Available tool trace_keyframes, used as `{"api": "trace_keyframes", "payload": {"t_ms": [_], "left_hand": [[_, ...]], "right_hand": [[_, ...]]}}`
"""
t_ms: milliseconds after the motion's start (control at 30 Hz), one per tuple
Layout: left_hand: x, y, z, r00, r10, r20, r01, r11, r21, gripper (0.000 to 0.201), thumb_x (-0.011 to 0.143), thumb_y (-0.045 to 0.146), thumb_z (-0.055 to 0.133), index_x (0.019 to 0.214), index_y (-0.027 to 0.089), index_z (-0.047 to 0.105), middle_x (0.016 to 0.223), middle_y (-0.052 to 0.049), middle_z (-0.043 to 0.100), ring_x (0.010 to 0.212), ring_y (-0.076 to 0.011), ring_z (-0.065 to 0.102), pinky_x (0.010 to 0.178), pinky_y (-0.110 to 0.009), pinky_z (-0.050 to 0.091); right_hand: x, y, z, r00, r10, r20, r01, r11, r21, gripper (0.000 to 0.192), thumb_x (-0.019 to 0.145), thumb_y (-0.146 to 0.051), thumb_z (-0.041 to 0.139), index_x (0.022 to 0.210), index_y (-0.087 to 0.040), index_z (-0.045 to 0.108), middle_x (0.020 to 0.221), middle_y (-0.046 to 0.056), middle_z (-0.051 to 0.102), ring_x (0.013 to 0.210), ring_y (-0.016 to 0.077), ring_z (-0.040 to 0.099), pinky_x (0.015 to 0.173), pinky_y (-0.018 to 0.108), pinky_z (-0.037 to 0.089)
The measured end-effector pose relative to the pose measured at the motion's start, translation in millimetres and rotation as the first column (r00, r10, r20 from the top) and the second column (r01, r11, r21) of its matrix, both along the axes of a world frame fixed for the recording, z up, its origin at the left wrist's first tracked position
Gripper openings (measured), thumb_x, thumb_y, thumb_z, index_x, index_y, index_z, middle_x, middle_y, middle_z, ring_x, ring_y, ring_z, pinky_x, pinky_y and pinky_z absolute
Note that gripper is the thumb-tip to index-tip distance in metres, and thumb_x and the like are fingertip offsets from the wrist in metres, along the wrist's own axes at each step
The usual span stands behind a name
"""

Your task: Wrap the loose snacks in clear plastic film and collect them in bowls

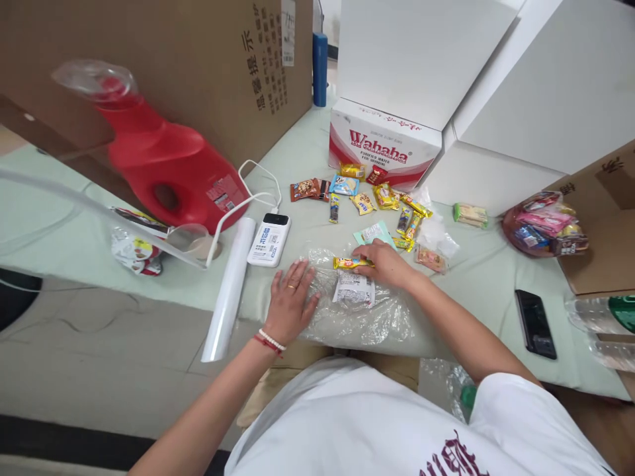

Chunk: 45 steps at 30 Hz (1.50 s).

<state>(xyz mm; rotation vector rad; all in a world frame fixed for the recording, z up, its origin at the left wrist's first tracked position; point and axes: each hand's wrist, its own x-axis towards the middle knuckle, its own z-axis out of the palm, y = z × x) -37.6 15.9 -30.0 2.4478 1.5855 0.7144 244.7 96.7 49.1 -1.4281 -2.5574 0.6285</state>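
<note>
A crinkled clear plastic bag (357, 311) lies at the table's near edge (a white packet (353, 288) on it), the left hand (292, 301) pressing it flat with fingers spread, the right hand (384, 263) pinching a yellow snack bar (348, 263)

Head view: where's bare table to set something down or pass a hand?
Bare pale green table lies between the right hand on the clear plastic bag and the black phone. Another strip runs between the red jug and the Wahaha carton. Crowded: the scattered snack packets before that carton.
</note>
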Motion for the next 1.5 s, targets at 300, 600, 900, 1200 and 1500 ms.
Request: {"api": "trace_keyframes", "payload": {"t_ms": [300, 600, 900, 1200, 1500], "left_hand": [[-24, -46, 21.0, 0.838, -0.540, -0.077, 0.542, 0.840, 0.019, 0.054, 0.088, 0.023, 0.063, 0.141, 0.023, 0.059, 0.160, -0.016, 0.051, 0.157, -0.0352, 0.034, 0.129, -0.062, 0.024], [-31, -52, -20.1, 0.899, -0.434, 0.055, 0.431, 0.901, 0.060, 0.028, 0.095, 0.014, 0.058, 0.119, 0.024, 0.070, 0.136, -0.011, 0.070, 0.139, -0.0254, 0.059, 0.124, -0.052, 0.040], [-28, -49, -5.2, 0.904, -0.427, -0.014, 0.427, 0.898, 0.105, 0.031, 0.090, 0.006, 0.053, 0.115, 0.019, 0.066, 0.137, -0.016, 0.069, 0.132, -0.0254, 0.064, 0.120, -0.053, 0.043], [-26, -61, -4.2, 0.922, -0.388, 0.001, 0.388, 0.921, 0.041, 0.022, 0.095, 0.006, 0.048, 0.103, 0.020, 0.064, 0.144, -0.012, 0.068, 0.140, -0.0217, 0.059, 0.130, -0.051, 0.030], [-26, -64, -2.1, 0.898, -0.414, 0.148, 0.395, 0.908, 0.142, 0.015, 0.092, 0.010, 0.062, 0.102, 0.020, 0.067, 0.145, -0.017, 0.064, 0.146, -0.0299, 0.052, 0.121, -0.058, 0.043]], "right_hand": [[15, -22, -1.7, 0.979, 0.106, -0.174, -0.100, 0.994, 0.041, 0.042, 0.103, -0.043, 0.059, 0.138, -0.019, 0.066, 0.133, 0.017, 0.065, 0.124, 0.0288, 0.060, 0.109, 0.045, 0.045], [73, -156, -25.3, 0.978, 0.069, -0.195, -0.076, 0.997, -0.029, 0.028, 0.101, -0.035, 0.064, 0.126, -0.022, 0.065, 0.144, 0.017, 0.058, 0.131, 0.0298, 0.057, 0.106, 0.049, 0.054], [19, -38, 0.7, 0.983, -0.172, 0.062, 0.171, 0.985, 0.016, 0.033, 0.100, -0.027, 0.058, 0.132, -0.023, 0.066, 0.132, 0.011, 0.068, 0.114, 0.0263, 0.066, 0.085, 0.033, 0.050], [2, -19, 29.6, 0.992, -0.034, 0.120, 0.034, 0.999, 0.007, 0.023, 0.100, -0.025, 0.059, 0.118, -0.020, 0.071, 0.112, 0.010, 0.071, 0.106, 0.0245, 0.065, 0.082, 0.030, 0.045], [1, -113, -3.1, 0.975, 0.094, 0.202, -0.104, 0.994, 0.040, 0.023, 0.104, -0.026, 0.055, 0.120, -0.021, 0.070, 0.115, 0.012, 0.069, 0.103, 0.0256, 0.063, 0.077, 0.033, 0.050]]}}
